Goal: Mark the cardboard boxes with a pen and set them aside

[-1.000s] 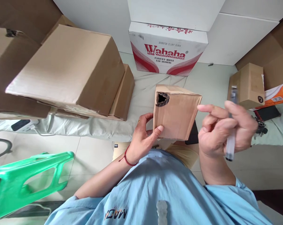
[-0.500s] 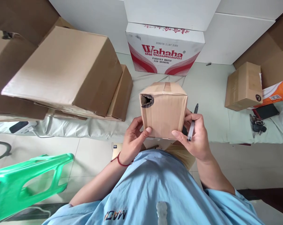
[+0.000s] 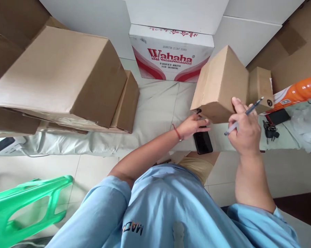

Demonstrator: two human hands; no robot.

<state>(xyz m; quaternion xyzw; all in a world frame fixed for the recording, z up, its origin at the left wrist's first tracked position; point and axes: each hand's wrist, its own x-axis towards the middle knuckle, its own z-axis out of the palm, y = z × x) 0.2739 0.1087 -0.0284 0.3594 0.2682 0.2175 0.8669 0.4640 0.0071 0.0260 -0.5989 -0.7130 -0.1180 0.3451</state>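
Observation:
A brown cardboard box [image 3: 221,82] sits turned at an angle on the right part of the table, a dark damaged hole at its near lower left corner. My left hand [image 3: 193,126] is at that corner with fingers apart, and I cannot tell whether its fingertips touch the cardboard. My right hand [image 3: 245,129] grips a pen [image 3: 233,128] with a pale barrel and dark end, while its extended index finger rests on the box's right side. Below my left fingers lies a black phone [image 3: 203,142] at the table's front edge.
A Wahaba-style white and red carton, lettered Wahaha [image 3: 171,55], stands at the back. Large cartons [image 3: 54,69] are stacked at left. On the right are a small box [image 3: 261,84], an orange bottle [image 3: 300,90], keys [image 3: 271,131] and a plastic bag [image 3: 306,120]. A green stool [image 3: 49,206] stands at lower left.
The box has moved from in front of me to the right and turned. My left hand has let go of its former hold and reaches across; the right still has the pen. The phone has come into view.

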